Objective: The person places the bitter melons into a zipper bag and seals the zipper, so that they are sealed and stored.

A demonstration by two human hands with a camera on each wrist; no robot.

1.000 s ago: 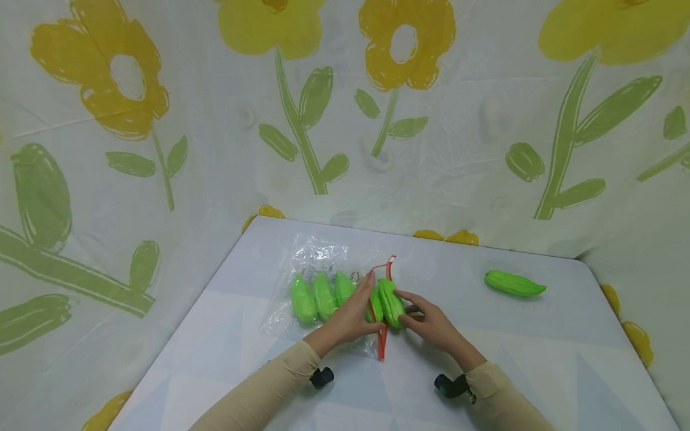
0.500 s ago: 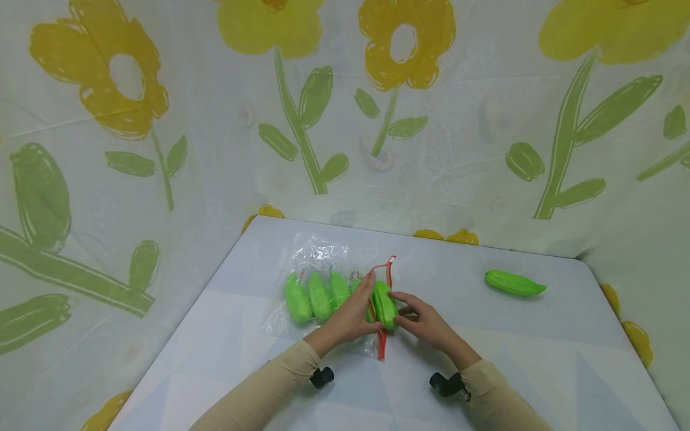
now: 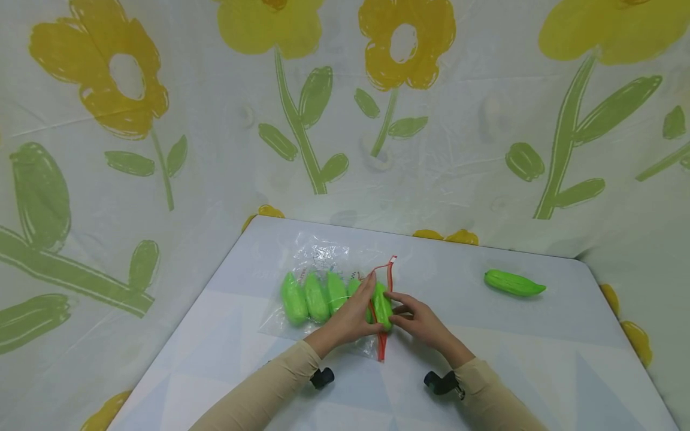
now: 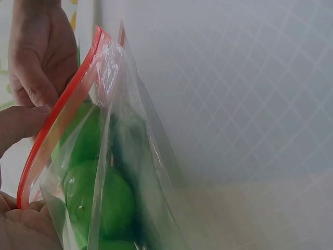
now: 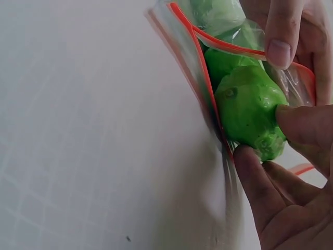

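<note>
A clear zip bag (image 3: 321,251) with a red zip edge lies flat, its mouth facing right. Several bright green, lumpy gourds (image 3: 294,300) sit side by side inside it. My left hand (image 3: 350,312) holds the mouth's upper layer; in the right wrist view its thumb (image 5: 281,49) presses the red edge. At the opening, my right hand (image 3: 423,326) pinches another green gourd (image 5: 250,107) between thumb and fingers. Most of that gourd is within the mouth. My left hand partly hides the gourds behind it.
One more green gourd (image 3: 514,283) lies apart near the table's back right. The pale patterned table (image 3: 485,371) meets a flower-printed curtain (image 3: 453,149) at the back and sides. Black wrist cameras hang under both wrists.
My right hand has moved left, pushing its gourd into the bag's mouth. The gourds inside have shifted left. My left hand has stayed in place.
</note>
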